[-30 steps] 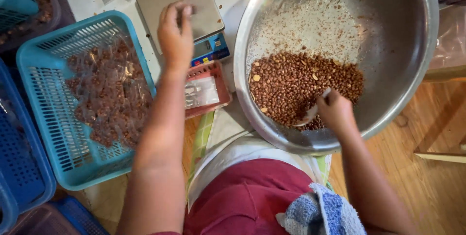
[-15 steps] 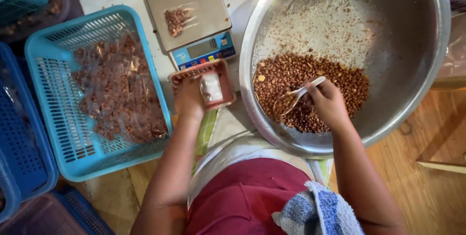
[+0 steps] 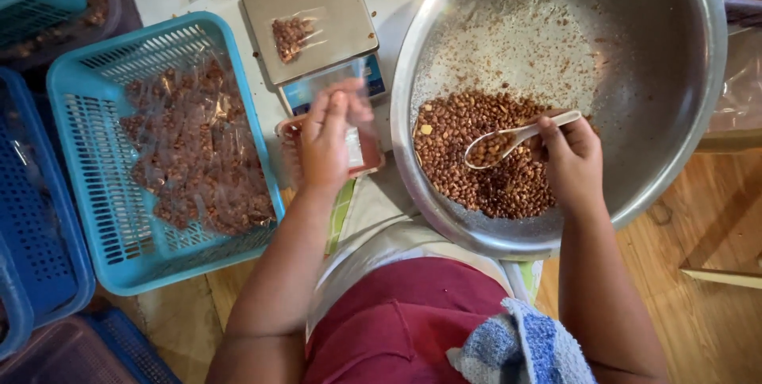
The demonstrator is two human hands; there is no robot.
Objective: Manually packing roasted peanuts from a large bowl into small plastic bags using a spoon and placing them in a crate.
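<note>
Wooden plank floor [image 3: 714,225] at right, pale stone-like surface [image 3: 175,328] below, soft even daylight

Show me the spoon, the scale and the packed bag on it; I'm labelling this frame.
spoon [image 3: 488,148]: head view, its bowl.
scale [image 3: 317,3]: head view, bare platform.
small bag of nuts [image 3: 291,35]: head view, its middle.
</note>
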